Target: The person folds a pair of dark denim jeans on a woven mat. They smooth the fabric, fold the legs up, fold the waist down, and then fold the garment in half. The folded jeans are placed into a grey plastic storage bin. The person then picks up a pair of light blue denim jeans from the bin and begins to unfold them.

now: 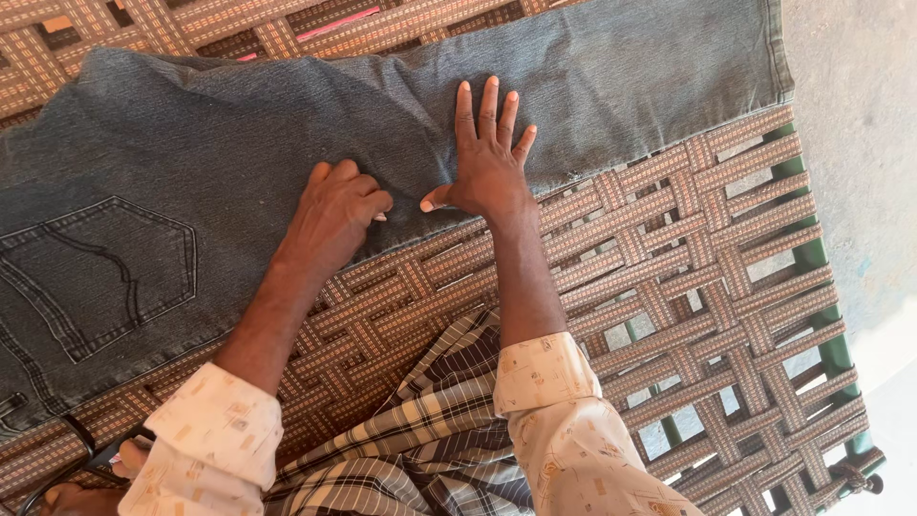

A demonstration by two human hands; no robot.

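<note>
A pair of grey-blue jeans (239,124) lies spread flat across a woven strap cot (669,248), back pocket (95,272) facing up at the left. My left hand (334,215) rests on the near edge of one leg with its fingers curled against the cloth; whether it pinches the fabric I cannot tell. My right hand (487,158) lies flat just to its right, fingers spread and pressing on the denim. Both arms wear cream patterned sleeves.
The cot has a green metal frame (821,258) at its right side, with gaps between the brown straps. A checked cloth (439,430) covers my lap at the bottom. Pale concrete floor (860,115) lies to the right. A dark strap or cable (76,435) is at bottom left.
</note>
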